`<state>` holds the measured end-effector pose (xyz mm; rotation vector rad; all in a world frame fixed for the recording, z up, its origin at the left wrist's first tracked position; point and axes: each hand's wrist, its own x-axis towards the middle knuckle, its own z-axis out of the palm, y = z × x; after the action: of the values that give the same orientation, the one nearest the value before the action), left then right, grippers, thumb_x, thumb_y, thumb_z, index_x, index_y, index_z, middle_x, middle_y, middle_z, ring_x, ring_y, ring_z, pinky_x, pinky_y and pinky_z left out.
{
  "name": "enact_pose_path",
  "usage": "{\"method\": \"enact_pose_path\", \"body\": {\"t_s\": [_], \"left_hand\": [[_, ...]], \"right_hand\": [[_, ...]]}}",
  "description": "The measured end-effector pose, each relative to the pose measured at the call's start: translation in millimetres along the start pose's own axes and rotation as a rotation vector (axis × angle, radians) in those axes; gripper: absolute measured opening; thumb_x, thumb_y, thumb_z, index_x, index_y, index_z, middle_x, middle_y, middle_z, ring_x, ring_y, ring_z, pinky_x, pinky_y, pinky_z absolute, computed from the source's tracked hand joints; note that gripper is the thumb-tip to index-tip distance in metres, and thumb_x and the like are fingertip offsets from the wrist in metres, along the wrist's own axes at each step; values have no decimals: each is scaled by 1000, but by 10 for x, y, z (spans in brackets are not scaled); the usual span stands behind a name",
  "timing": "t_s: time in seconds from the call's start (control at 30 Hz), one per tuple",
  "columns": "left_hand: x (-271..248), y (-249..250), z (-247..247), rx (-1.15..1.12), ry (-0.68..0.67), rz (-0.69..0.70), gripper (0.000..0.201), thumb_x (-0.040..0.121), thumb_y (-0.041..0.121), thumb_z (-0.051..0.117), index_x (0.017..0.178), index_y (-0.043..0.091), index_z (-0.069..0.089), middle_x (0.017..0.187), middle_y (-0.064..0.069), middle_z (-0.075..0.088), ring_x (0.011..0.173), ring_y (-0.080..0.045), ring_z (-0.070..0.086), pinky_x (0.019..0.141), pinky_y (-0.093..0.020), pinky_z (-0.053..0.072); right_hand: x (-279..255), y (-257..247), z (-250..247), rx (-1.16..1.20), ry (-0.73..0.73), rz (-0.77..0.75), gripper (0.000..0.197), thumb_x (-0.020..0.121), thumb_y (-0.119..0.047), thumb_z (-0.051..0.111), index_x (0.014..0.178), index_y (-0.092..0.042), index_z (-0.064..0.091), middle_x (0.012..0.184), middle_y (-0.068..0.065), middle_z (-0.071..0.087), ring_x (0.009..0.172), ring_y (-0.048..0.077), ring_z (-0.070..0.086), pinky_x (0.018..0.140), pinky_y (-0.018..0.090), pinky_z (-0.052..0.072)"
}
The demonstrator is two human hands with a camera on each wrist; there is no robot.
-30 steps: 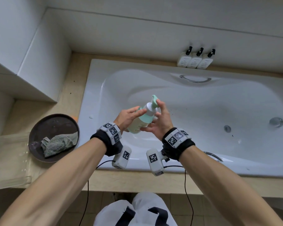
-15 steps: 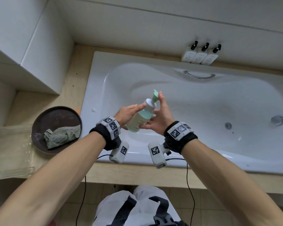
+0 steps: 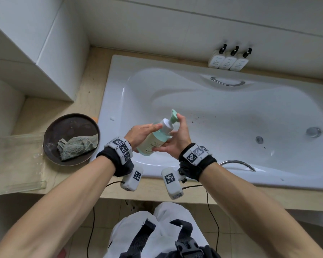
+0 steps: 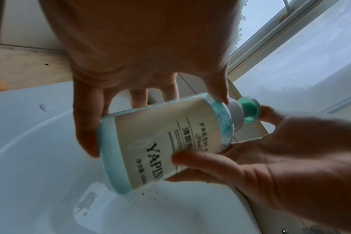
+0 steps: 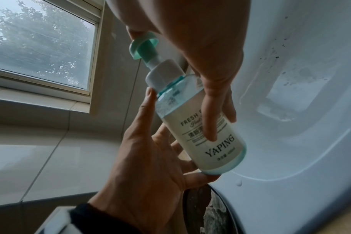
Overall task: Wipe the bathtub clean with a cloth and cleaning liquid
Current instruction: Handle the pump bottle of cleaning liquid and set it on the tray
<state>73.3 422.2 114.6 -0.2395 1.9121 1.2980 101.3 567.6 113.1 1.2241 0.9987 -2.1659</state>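
Observation:
A clear teal pump bottle [image 3: 155, 140] of cleaning liquid with a cream label is tilted over the white bathtub's [image 3: 108, 101] near left end. My left hand [image 3: 144, 132] holds its body, thumb at the shoulder [image 4: 218, 90] and fingers behind. My right hand [image 3: 175, 140] grips the other side, thumb on the label [image 4: 190, 158], index finger on the green pump head [image 5: 142, 45]. A grey-green cloth [image 3: 76, 146] lies crumpled in a dark round dish [image 3: 71, 125] on the ledge to the left. Dark specks [image 3: 199, 118] dot the tub floor.
Three white dispenser bottles [image 3: 229, 60] stand on the far ledge. The tub has a far grab handle [image 3: 227, 83], a near one [image 3: 239, 163], a drain [image 3: 259, 139] and a metal knob [image 3: 313, 132]. A clear glass tray [image 3: 17, 164] sits left of the dish.
Both hands keep the same hold on the bottle over the tub. The bottle has sunk a little towards the near rim. The cloth has not moved.

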Motion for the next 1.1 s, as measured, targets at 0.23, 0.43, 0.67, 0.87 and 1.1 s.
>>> {"method": "enact_pose_path", "body": {"t_s": [0.23,0.43,0.67,0.87,1.1], "left_hand": [[-93,-137,2,94,-20,50,39,68,80,56,96,56,68,95,10,71,89,-21,68,78,-45,57],[-223,11,175,33,-75,37,32,81,64,59,108,47,66,95,9,69,82,-15,66,67,-34,56],[-171,374,716,52,-39,59,38,78,70,58,104,43,67,94,7,68,84,-16,65,76,-40,56],[-91,758,1543,-35,72,106,49,71,74,61,112,47,67,113,0,69,97,-27,66,77,-51,57],[47,1208,2494,-137,145,102,49,76,68,62,119,45,64,117,-3,67,101,-28,65,72,-43,57]], "right_hand": [[-39,262,18,9,32,-78,82,68,-69,59,127,-12,55,128,19,55,113,48,53,84,70,46],[-298,120,-207,-1,-22,-34,80,73,-71,60,114,-2,56,123,26,55,115,47,53,99,64,42],[-412,-353,-718,-37,-54,-54,106,61,-75,67,132,0,44,130,29,51,120,48,50,97,63,43],[-527,-996,-1391,-176,-236,-40,105,66,-79,59,134,0,44,132,26,52,120,47,51,103,64,38],[-649,-1695,-2150,-246,-254,-17,111,62,-76,66,138,0,38,136,24,49,121,48,49,98,66,41]]}}
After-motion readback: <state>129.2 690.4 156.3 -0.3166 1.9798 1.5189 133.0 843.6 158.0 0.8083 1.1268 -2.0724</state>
